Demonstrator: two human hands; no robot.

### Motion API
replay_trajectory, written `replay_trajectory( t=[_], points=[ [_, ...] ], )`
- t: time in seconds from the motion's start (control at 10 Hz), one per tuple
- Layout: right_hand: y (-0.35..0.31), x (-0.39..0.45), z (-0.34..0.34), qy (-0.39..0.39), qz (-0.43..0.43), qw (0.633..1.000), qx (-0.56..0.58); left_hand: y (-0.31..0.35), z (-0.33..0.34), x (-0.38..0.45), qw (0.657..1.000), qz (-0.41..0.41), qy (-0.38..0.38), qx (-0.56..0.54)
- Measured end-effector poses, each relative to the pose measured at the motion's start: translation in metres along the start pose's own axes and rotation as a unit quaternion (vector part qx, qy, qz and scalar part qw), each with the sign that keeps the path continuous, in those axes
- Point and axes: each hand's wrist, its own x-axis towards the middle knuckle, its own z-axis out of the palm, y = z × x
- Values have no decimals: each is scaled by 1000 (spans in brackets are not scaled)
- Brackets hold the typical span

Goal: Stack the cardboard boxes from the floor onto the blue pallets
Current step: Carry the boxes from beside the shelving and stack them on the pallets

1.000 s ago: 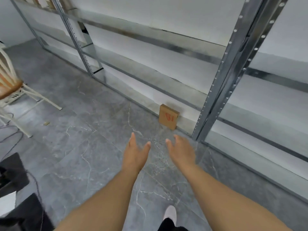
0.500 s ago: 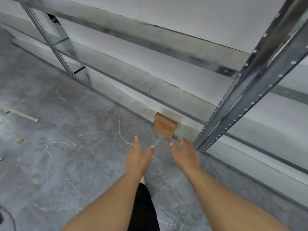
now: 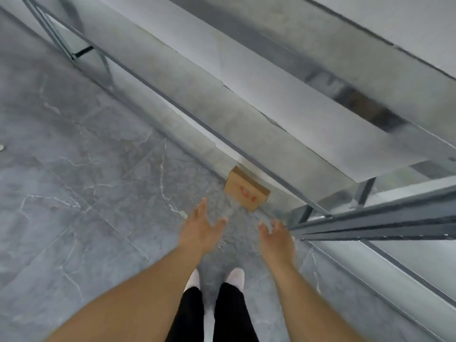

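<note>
Reaching with both sets of fingers spread and holding nothing: left hand and right hand are hovering apart, palms angling inward. The cardboard box is lying just beyond the fingertips, up and slightly between them, on the floor against the foot of the metal shelving. Its long axis is running diagonally, left-far to right-near. Left fingers are looking nearer its left end; right hand is crowding the shelf upright. No pallets showing.
</note>
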Motion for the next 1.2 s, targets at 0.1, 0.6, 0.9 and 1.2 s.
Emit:
replay_trajectory(
  t=[0.1,0.6,0.9,1.2],
  points=[
    [5,48,13,-11,10,1000,-10,-2,16,42,1000,-14,-15,-10],
    [59,300,122,-13,41,996,-74,-16,121,325,992,-1,-15,-122],
    [63,377,166,-20,31,999,-11,-26,167,413,981,24,-83,-175],
    [88,319,181,20,179,978,110,-61,145,359,992,-104,-53,-49]
  ],
)
